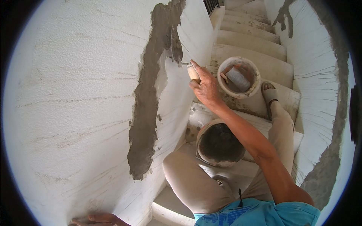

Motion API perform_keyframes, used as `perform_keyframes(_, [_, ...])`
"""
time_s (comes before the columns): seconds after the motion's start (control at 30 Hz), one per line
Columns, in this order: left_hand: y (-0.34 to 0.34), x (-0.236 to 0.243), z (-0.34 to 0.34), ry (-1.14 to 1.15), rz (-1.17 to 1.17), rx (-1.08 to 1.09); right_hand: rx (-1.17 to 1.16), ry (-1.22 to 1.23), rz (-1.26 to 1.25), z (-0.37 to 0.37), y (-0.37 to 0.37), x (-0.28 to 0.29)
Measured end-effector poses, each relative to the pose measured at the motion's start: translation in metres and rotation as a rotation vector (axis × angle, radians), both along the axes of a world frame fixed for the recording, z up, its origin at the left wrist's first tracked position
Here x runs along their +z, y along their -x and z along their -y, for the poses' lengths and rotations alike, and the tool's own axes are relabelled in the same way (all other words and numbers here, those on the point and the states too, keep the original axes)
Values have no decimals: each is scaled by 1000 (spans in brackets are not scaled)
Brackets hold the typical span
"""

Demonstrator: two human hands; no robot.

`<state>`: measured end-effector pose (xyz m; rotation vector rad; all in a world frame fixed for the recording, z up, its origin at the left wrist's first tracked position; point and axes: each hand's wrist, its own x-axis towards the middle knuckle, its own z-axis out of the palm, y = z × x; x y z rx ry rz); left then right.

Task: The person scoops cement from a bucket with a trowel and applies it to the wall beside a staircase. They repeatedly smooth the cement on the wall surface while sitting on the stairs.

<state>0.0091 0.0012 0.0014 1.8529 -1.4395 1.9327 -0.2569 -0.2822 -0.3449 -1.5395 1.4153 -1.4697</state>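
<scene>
Right hand [205, 87]: the fingers are curled closed around the pale wooden handle of a trowel [193, 72]. The thumb lies along the top of the handle, and the knuckles face the camera. The handle shows between thumb and fingers; the tool's blade is mostly hidden against the wall, with only a thin edge visible where it meets the plaster, so its shape cannot be told. The tool's working end touches the white wall [75, 94] at the right-hand margin of the wet patch.

Left hand [98, 219]: seen only in part at the lower edge of the picture. It lies flat against the foot of the same wall, fingers stretched out and close together, holding nothing.

Grey mortar strip [145, 113]: a long, uneven band running from the top of the wall down to about its lower third, broader at the bottom, rough and damp-looking, darker than the scratched white surface on both sides. A second branch splits off near the top, just by the tool.

Surroundings: the person is crouched on a narrow concrete staircase [249, 41]. A round bucket of dark mortar [220, 143] stands on a step between the knees. A second, paler bucket [239, 77] sits one step higher, holding a flat tool, beside a sandalled foot [269, 93]. The right-hand wall [316, 75] bears similar grey bands.
</scene>
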Motion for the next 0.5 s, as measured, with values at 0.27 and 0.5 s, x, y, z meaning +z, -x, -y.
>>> perform_keyframes(0.27, [15,3,6,-146,151,28,42,-113,-73,-22,-27,-3])
perform_keyframes(0.5, [13,-4,6,-12,21,16,81,-64,-34,-47,-10,-10])
